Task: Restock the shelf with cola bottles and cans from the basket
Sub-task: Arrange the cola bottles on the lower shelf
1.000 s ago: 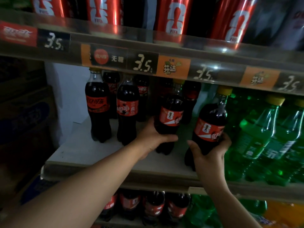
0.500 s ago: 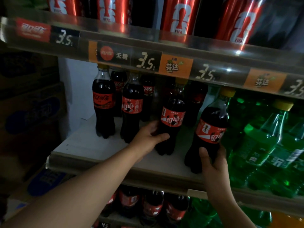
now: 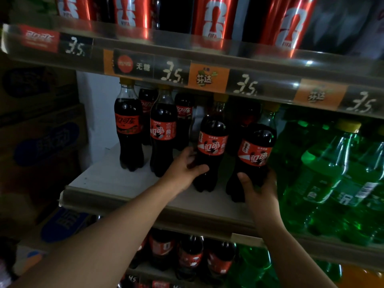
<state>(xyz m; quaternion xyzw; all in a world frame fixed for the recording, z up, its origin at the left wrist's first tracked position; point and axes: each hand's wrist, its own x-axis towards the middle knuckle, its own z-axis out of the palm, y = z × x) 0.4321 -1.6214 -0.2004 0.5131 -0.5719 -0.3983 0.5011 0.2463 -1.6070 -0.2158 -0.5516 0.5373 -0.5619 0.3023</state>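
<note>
Dim store shelving fills the view, with a pale middle shelf (image 3: 108,179) running under a clear price rail (image 3: 249,65). Stacked cardboard cartons (image 3: 41,142) with blue print stand to the left of it. Green soda bottles (image 3: 324,183) with yellow caps crowd the right part of the middle shelf. Red cans (image 3: 214,17) line the shelf above, and more cola bottles (image 3: 187,254) stand on the shelf below. On the middle shelf two upright cola bottles (image 3: 128,129) stand side by side at the left, with others behind them. Right of these stands a cola bottle (image 3: 212,142) with a red label, upright on the shelf; the left grip (image 3: 182,169) is clenched around its lower body, thumb across the front. Just beside it, next to the green bottles, a second cola bottle (image 3: 255,150) leans slightly, its base near the shelf's front edge; the right grip (image 3: 257,190) wraps its lower body from below. Whether that base rests fully on the shelf cannot be told. Small tags on the rail read 3.5.
</note>
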